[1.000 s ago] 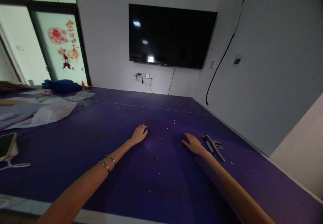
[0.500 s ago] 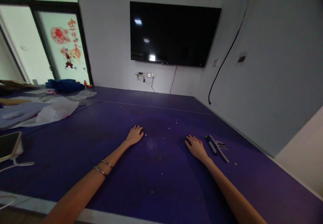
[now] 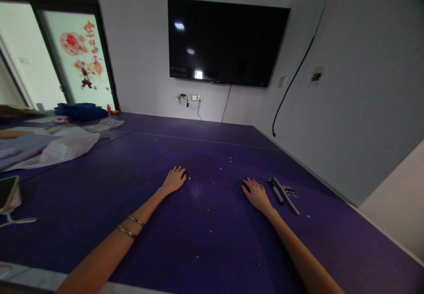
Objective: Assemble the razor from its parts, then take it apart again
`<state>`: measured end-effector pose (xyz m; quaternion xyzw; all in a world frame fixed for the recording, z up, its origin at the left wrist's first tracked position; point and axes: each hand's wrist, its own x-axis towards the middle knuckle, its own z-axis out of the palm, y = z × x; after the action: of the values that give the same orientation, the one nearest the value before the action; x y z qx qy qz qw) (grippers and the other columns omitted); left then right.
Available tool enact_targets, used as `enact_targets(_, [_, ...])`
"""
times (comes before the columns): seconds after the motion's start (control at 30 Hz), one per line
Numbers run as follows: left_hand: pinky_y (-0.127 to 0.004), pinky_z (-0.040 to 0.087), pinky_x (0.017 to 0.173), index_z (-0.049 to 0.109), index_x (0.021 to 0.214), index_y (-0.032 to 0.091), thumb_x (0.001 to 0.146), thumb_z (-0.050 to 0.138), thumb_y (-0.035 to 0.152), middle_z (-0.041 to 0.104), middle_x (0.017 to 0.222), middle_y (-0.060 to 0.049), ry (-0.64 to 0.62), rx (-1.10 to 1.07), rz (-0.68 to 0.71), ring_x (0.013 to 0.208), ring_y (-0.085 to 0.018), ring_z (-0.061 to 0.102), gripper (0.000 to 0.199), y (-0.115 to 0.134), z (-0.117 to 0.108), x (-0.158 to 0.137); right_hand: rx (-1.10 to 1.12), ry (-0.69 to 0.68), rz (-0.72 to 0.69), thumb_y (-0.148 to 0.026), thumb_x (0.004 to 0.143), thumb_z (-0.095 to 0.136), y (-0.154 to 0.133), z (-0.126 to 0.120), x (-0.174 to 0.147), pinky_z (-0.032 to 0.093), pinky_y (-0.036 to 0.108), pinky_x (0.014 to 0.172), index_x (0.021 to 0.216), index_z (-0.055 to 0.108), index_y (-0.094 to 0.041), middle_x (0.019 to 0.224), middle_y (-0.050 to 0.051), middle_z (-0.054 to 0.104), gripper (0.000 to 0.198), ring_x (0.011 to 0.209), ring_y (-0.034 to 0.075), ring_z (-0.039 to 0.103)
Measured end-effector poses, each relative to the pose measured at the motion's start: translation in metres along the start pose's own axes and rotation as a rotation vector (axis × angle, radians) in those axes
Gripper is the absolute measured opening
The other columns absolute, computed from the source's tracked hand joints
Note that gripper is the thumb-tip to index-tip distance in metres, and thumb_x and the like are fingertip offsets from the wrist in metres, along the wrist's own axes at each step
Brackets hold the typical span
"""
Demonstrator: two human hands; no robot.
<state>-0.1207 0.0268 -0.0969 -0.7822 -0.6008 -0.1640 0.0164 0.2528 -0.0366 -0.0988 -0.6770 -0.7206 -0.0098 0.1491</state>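
Note:
My left hand (image 3: 173, 180) lies palm down on the purple tabletop (image 3: 155, 258), fingers spread, holding nothing. Two bracelets (image 3: 126, 231) circle that forearm. To the right, my right hand (image 3: 256, 194) also rests flat with its fingers apart and nothing in it. Just beyond its right side lies a tool with two long handles (image 3: 286, 197), one dark and one pale; its exact kind is unclear. Beside the tool are small dark strips (image 3: 290, 191). Tiny white scraps dot the surface between my hands.
At the left lie a white plastic sheet (image 3: 71, 147), folded blue cloth (image 3: 81, 111) and a phone-like device (image 3: 8, 194) with a white cord. A television (image 3: 228, 42) hangs on the far wall. A black cable (image 3: 294, 75) dangles down the right wall to near the table edge.
The view has shifted slightly, so things at the left sit a little further left. Both hands stay flat in the same places on the table.

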Motion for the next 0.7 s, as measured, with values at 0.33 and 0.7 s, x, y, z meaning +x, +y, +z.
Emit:
enact_targets(0.33, [-0.046, 0.027, 0.103, 0.048, 0.126, 0.015, 0.088, 0.030, 0.037, 0.042, 0.137, -0.014, -0.002, 0.018, 0.000, 0.130, -0.030, 0.030, 0.048, -0.002, 0.003, 0.001, 0.009, -0.003, 0.004, -0.041, 0.088, 0.031, -0.002, -0.003, -0.002, 0.020, 0.044, 0.105, 0.128, 0.049, -0.018, 0.139, 0.008, 0.041, 0.049, 0.130, 0.026, 0.030])
enact_targets(0.7, [-0.045, 0.026, 0.104, 0.047, 0.128, 0.013, 0.088, 0.029, 0.037, 0.040, 0.138, -0.014, -0.024, 0.046, -0.008, 0.130, -0.031, 0.030, 0.050, -0.002, 0.002, 0.002, 0.203, 0.198, -0.052, -0.029, 0.087, 0.036, 0.006, -0.015, -0.003, 0.037, 0.032, 0.095, 0.110, 0.063, -0.014, 0.115, 0.012, 0.062, 0.039, 0.109, 0.021, 0.055])
